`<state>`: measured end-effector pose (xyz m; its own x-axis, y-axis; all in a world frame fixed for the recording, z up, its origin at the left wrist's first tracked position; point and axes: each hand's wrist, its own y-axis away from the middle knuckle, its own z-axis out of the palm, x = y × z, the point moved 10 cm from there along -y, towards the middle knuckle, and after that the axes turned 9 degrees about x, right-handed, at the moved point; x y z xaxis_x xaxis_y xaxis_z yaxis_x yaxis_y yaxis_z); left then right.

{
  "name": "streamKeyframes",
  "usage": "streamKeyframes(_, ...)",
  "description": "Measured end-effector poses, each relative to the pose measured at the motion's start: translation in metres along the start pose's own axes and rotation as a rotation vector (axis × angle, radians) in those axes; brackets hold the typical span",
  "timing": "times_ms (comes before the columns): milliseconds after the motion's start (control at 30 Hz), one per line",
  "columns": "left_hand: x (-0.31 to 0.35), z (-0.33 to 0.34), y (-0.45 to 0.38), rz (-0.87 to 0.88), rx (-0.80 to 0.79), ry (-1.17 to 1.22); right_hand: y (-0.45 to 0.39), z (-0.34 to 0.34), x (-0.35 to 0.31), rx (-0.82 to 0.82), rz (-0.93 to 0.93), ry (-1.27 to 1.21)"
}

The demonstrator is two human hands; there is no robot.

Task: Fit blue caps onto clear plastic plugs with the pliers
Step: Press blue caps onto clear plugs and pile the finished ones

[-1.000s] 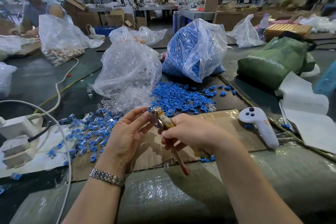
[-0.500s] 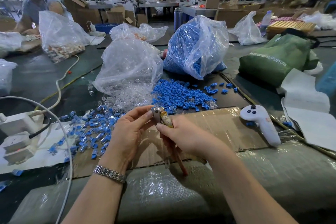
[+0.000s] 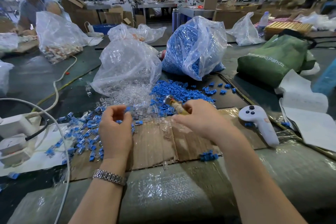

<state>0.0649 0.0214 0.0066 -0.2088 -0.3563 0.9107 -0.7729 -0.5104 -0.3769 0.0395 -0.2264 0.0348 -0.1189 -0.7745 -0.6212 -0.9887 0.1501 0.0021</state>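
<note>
My right hand point(image 3: 198, 116) grips the pliers point(image 3: 177, 106) by their yellow-wrapped handle, with the metal jaws pointing up and left over the loose blue caps point(image 3: 174, 90). Over the heap of capped plugs point(image 3: 81, 132), apart from the pliers, my left hand point(image 3: 115, 131) has its fingers curled round a small blue-capped plug point(image 3: 119, 121). Loose clear plugs point(image 3: 131, 96) spill from a clear bag point(image 3: 127, 65) just beyond both hands. A cardboard sheet point(image 3: 154, 143) lies under the hands.
A bag of blue caps point(image 3: 194, 47) stands behind the loose caps. A white controller point(image 3: 258, 123) lies at the right, with a green bag point(image 3: 272, 58) and white sheets point(image 3: 305, 114) beyond. White power adapters point(image 3: 14, 125) and a cable point(image 3: 60, 132) lie left. A person point(image 3: 31, 5) works far left.
My left hand has left the pliers' jaws and moved left over the capped-plug heap. My right hand with the pliers has shifted right and forward.
</note>
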Motion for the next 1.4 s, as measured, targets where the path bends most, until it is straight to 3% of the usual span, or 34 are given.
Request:
streamKeyframes(100,0.004,-0.011,-0.002,0.068,0.115,-0.157,-0.017,-0.012,0.032,0.146,0.105,0.214)
streamKeyframes(200,0.005,-0.015,-0.002,0.108,0.173,-0.333,-0.025,-0.011,0.059,0.194,0.194,0.387)
streamKeyframes(300,0.013,-0.014,0.001,0.158,0.182,-0.359,-0.028,-0.007,0.073,0.202,0.23,0.438)
streamKeyframes(367,0.024,-0.004,0.008,0.275,0.111,-0.332,-0.029,-0.004,0.077,0.204,0.234,0.444)
streamKeyframes(567,0.032,0.055,0.043,0.454,-0.388,-0.286,-0.033,-0.007,0.067,0.264,0.175,0.523)
streamKeyframes(700,0.035,0.073,0.062,0.592,-0.547,-0.361,-0.052,0.007,0.028,0.315,-0.063,0.43)
streamKeyframes(1000,0.028,0.079,0.064,0.597,-0.583,-0.393,-0.076,0.065,-0.003,0.127,-0.323,0.444)
streamKeyframes(1400,0.027,0.075,0.061,0.554,-0.558,-0.37,-0.074,0.056,0.003,0.279,-0.305,0.318)
